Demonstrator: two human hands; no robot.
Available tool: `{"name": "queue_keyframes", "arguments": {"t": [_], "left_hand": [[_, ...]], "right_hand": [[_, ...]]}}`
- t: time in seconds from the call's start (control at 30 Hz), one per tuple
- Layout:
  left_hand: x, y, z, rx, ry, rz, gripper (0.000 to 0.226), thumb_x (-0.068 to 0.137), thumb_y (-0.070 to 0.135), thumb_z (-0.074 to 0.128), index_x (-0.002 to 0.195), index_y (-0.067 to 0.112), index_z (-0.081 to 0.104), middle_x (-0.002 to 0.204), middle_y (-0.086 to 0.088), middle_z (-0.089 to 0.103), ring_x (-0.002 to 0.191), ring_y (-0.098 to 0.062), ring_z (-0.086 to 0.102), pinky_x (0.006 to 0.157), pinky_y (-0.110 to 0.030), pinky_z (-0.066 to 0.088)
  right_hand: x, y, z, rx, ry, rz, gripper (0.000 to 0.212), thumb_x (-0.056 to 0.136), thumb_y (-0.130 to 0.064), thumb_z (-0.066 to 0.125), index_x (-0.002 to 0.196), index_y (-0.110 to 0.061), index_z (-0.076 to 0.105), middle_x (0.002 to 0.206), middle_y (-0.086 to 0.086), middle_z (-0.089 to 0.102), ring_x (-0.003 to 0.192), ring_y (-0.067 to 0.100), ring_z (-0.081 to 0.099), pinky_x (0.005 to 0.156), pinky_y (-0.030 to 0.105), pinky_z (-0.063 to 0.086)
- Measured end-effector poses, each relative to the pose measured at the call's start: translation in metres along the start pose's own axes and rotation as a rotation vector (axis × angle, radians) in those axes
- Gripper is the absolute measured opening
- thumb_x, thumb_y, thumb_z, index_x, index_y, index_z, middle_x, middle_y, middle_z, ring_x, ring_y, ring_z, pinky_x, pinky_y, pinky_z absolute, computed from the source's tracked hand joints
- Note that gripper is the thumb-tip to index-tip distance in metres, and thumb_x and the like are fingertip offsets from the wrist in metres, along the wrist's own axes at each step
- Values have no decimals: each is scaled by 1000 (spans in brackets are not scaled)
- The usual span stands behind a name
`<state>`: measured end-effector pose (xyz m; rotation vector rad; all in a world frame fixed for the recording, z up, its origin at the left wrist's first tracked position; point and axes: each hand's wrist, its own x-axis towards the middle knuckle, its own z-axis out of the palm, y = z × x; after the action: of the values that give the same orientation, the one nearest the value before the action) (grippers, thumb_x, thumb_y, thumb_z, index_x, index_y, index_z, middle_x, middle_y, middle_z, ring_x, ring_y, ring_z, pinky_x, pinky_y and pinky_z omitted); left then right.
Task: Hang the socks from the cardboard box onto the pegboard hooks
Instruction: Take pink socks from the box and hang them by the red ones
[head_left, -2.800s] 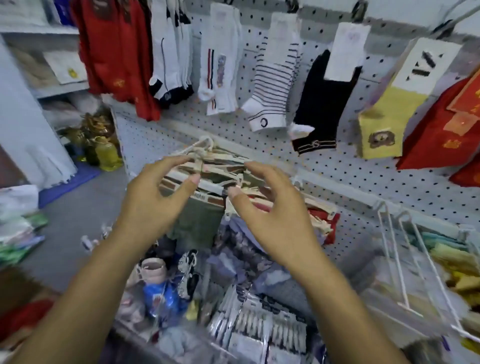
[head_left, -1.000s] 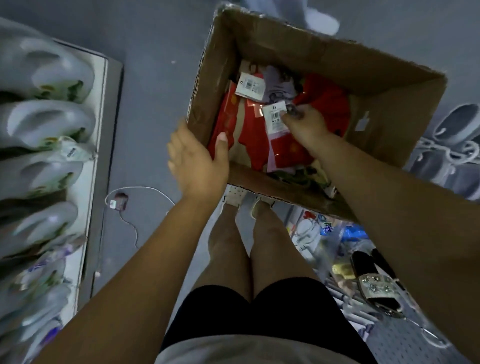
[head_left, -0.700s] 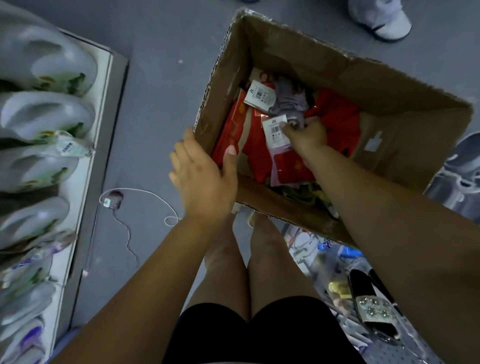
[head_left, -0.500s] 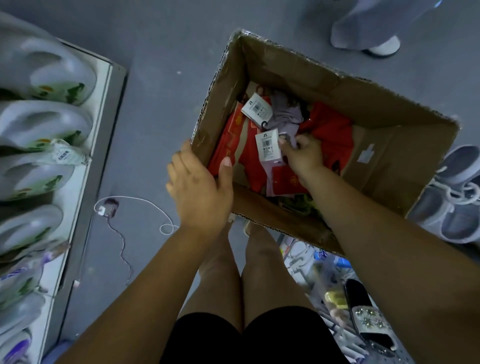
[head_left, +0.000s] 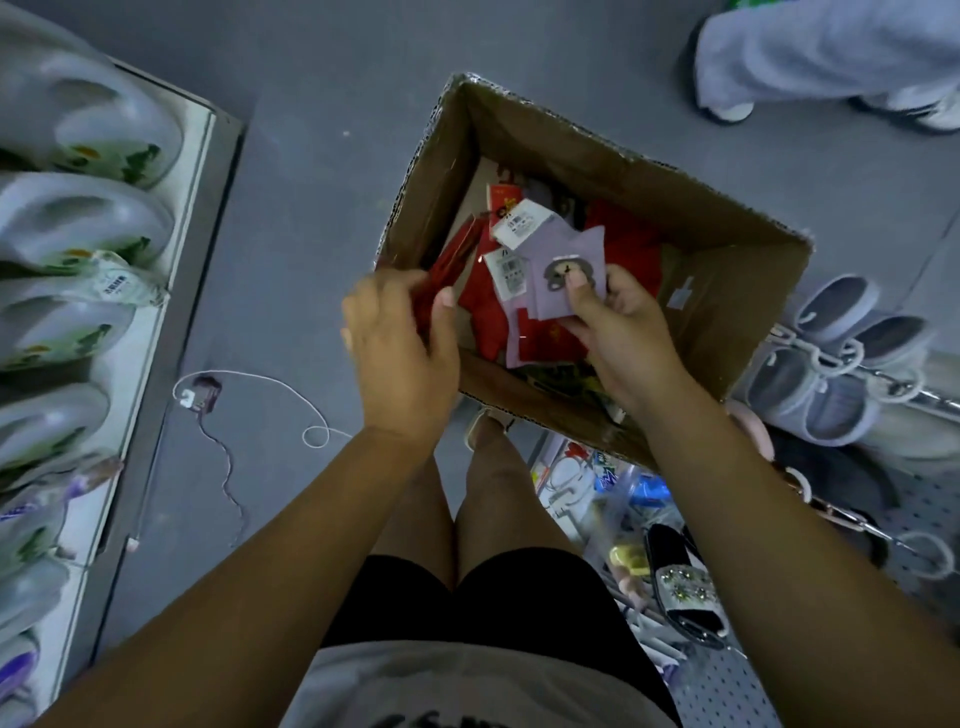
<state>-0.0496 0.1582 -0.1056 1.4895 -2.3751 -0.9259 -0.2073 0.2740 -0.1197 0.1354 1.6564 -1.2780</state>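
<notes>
An open cardboard box (head_left: 727, 291) stands on the grey floor in front of my legs. Inside lie red socks (head_left: 628, 244) and packs with white barcode labels (head_left: 519, 223). My right hand (head_left: 618, 327) grips a lilac pair of socks (head_left: 576, 254) with a grey animal patch, thumb pressed on the patch, lifted a little above the pile. At the box's near-left corner, my left hand (head_left: 400, 353) has its fingers curled, and it pinches the end of a red sock pack (head_left: 447, 265). The pegboard hooks are out of view.
A white shelf of pale slippers (head_left: 78, 223) runs along the left. A thin cable (head_left: 260, 384) lies on the floor. Another person's legs and shoes (head_left: 831, 57) stand at top right. Grey shoes (head_left: 841, 364) and racks of small goods (head_left: 675, 577) crowd the right.
I turned from the pegboard to the box on the floor. My right hand took the lilac socks and raised them. My left hand shifted from the box's wall onto the red pack.
</notes>
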Motion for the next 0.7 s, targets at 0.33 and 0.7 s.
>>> {"name": "queue_keyframes", "arguments": {"t": [0.33,0.7], "left_hand": [[32,31,29,-990,-651,-1049,45,95,36,66,128,7,67,118,-13,75,106,-25,73,89,-40,60],[25,20,10,-448,-543,-838,17,91,11,74,107,14,71,98,1,72,82,-11,68,78,-34,62]], "right_hand": [[-64,22,0,-128,-201,129,26,99,-16,60,125,-11,63,119,6,72,114,20,67,100,39,54],[-5,4,-19,-183,-51,220,31,96,-49,57,113,-24,64,117,-6,71,112,9,65,105,36,49]]}}
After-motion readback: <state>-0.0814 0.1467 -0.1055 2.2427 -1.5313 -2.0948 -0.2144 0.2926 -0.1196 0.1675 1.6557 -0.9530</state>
